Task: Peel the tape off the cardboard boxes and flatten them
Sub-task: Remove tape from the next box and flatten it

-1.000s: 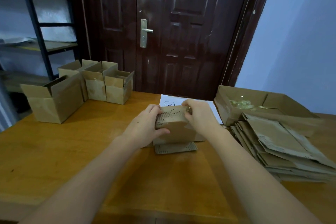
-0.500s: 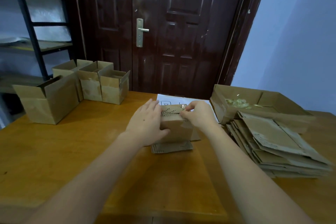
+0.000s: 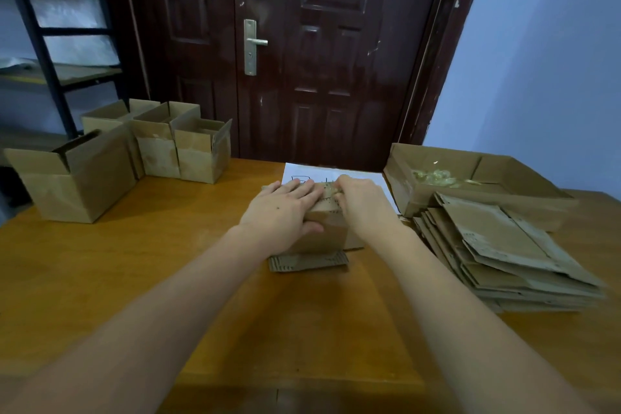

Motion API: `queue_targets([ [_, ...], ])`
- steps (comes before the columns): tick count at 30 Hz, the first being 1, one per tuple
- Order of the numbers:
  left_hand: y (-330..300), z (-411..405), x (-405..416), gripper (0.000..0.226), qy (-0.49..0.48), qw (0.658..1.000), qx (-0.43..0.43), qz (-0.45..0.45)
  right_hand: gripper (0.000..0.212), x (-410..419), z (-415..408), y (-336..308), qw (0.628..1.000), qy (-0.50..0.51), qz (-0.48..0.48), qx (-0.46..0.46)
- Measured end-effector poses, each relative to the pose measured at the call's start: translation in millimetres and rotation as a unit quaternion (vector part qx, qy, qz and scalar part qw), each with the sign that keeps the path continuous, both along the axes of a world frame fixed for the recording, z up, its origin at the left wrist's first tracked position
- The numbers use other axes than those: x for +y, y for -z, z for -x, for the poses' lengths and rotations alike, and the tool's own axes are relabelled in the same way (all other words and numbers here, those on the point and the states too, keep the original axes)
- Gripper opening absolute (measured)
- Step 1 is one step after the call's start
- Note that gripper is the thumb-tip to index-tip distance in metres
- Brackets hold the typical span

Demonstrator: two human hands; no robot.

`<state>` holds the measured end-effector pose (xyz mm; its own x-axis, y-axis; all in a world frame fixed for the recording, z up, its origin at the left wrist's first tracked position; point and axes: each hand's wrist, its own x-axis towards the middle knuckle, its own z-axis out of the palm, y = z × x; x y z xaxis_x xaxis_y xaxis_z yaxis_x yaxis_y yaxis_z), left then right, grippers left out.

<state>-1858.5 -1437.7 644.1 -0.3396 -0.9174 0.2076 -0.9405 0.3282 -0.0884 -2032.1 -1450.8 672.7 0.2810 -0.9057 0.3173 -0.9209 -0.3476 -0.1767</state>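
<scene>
On the wooden table (image 3: 134,279), between the open boxes (image 3: 188,148) at left and the flattened stack (image 3: 504,252) at right, the small box (image 3: 324,235) stands taped side up, its long axis apparently running away from the person. The left hand (image 3: 282,212) lies flat across its top with the thumb round the near edge. The right hand (image 3: 363,202) seems to pinch the tape (image 3: 331,192), though its fingertips are hidden; a hard pull could snap the tape or tear the cardboard.

Both hands (image 3: 316,208) on small box (image 3: 324,235)

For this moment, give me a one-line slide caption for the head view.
Left hand steadies a small cardboard box on the wooden table while the right hand picks at its tape.
</scene>
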Motion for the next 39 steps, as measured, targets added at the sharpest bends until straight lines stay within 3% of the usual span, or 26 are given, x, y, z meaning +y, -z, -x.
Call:
queue_targets([
  [6,0,-1,-1,0.079,0.007,1.000,0.002,0.004,0.038,5,11,-7,0.972,-0.027,-0.128,-0.195],
  [9,1,-1,0,0.080,0.007,1.000,0.006,0.004,0.024,2,16,-1,0.940,0.012,-0.122,-0.318],
  [11,1,-1,-1,0.079,0.003,1.000,0.007,0.003,0.041,9,13,2,0.946,0.052,-0.116,-0.298],
  [13,1,0,-1,0.079,0.001,1.000,0.006,0.001,0.037,11,9,4,0.972,0.073,-0.095,-0.203],
  [15,1,1,0,0.079,0.001,1.000,0.006,-0.002,0.045,12,1,0,0.989,0.100,-0.056,-0.094],
  [19,2,2,3,0.079,-0.002,1.000,0.004,0.006,0.014,10,-18,-15,0.989,0.135,0.007,0.063],
  [21,2,2,3,0.078,-0.007,1.000,0.006,0.010,0.013,10,-25,-21,0.986,0.132,0.023,0.096],
  [24,3,3,2,0.077,-0.013,1.000,0.007,0.012,0.016,8,-30,-25,0.986,0.123,0.015,0.109],
  [28,6,4,3,0.077,-0.011,1.000,0.002,0.023,0.004,1,-30,-26,0.986,0.116,0.008,0.121],
  [29,6,4,4,0.077,-0.011,1.000,0.004,0.024,0.013,-2,-30,-25,0.986,0.122,0.004,0.112],
  [31,7,4,4,0.076,-0.011,1.000,0.012,0.024,0.021,-6,-26,-22,0.988,0.131,-0.016,0.077],
  [39,2,-8,3,0.075,0.039,0.999,0.019,0.006,0.012,-12,9,-11,0.991,0.082,-0.056,-0.088],
])
